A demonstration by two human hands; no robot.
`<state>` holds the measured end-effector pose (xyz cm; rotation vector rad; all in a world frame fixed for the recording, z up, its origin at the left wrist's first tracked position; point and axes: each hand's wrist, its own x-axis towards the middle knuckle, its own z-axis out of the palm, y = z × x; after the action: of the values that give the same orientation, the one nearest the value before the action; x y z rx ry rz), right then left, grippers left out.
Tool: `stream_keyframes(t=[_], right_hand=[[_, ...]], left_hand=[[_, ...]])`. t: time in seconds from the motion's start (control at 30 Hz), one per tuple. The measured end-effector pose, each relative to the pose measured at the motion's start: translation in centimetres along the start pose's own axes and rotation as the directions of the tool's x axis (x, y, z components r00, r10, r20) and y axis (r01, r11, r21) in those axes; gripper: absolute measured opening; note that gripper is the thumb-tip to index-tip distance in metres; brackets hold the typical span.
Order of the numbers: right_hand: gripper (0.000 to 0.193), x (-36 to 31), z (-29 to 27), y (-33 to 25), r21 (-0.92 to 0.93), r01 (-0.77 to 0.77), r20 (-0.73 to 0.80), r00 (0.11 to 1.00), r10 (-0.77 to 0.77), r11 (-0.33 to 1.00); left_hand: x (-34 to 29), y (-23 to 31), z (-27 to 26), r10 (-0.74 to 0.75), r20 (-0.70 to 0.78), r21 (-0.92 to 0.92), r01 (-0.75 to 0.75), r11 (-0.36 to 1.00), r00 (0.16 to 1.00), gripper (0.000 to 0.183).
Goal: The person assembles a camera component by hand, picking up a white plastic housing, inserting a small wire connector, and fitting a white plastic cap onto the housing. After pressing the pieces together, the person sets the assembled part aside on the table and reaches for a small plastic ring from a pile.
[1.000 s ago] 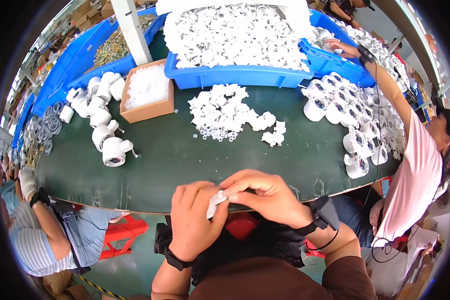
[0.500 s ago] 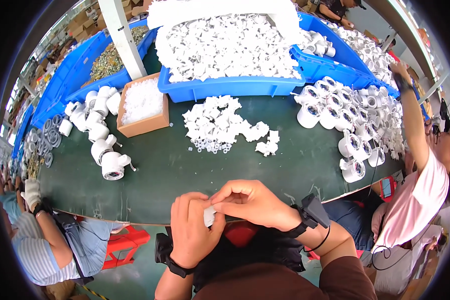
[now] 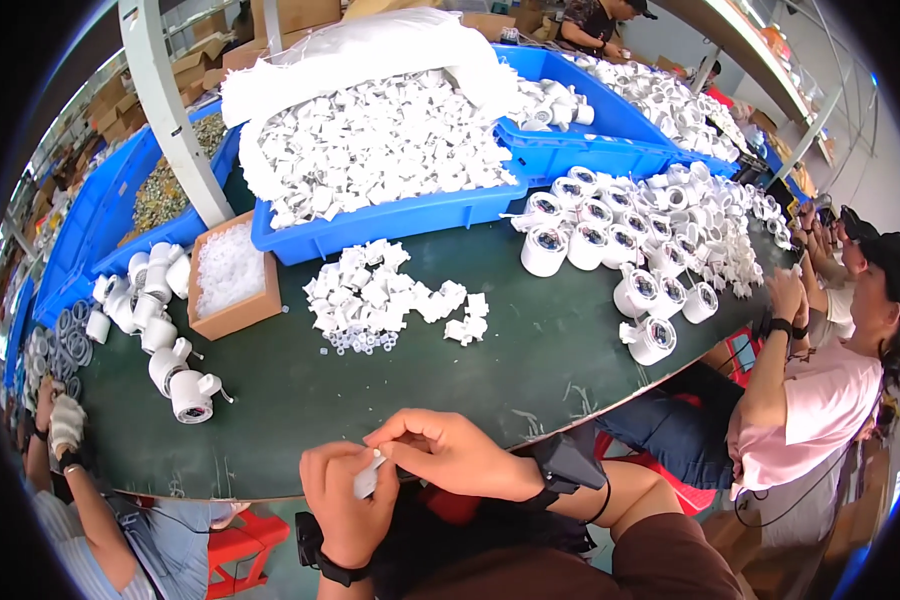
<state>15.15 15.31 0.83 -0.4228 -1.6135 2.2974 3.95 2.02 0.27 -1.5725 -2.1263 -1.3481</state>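
At the bottom middle of the frame, the left hand (image 3: 345, 505) grips a small white piece (image 3: 368, 480). The right hand (image 3: 455, 458) pinches its top end. If fingers squeeze too loosely, it might drop past the desk (image 3: 270, 440).

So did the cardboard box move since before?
No. The cardboard box still sits by the near left corner of the big blue bin; the whole picture shifted, so both look moved.
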Motion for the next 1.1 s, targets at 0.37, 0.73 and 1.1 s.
stream_keyframes(t=[0.37, 0.73, 1.1], right_hand=[[0.017, -3.0, -3.5, -1.4, -0.816, 0.343, -0.023, 0.785, -0.619, 0.465], [0.066, -13.9, -18.2, -6.4, -0.777, -0.621, -0.536, 0.568, -0.625, 0.103], [0.070, -5.1, -2.5, 0.6, -0.787, 0.060, -0.279, 0.853, -0.441, 0.614]], left_hand=[[2.1, -3.2, -3.6, 0.087, 0.075, 0.566, -0.114, 0.816, 0.993, 0.030], [-0.6, -4.2, -3.9, -0.137, -0.170, 0.440, 0.199, 0.876, 0.976, 0.040], [0.0, 2.6, 3.0, -0.103, 0.354, -0.399, 0.249, 0.882, 0.930, 0.063]])
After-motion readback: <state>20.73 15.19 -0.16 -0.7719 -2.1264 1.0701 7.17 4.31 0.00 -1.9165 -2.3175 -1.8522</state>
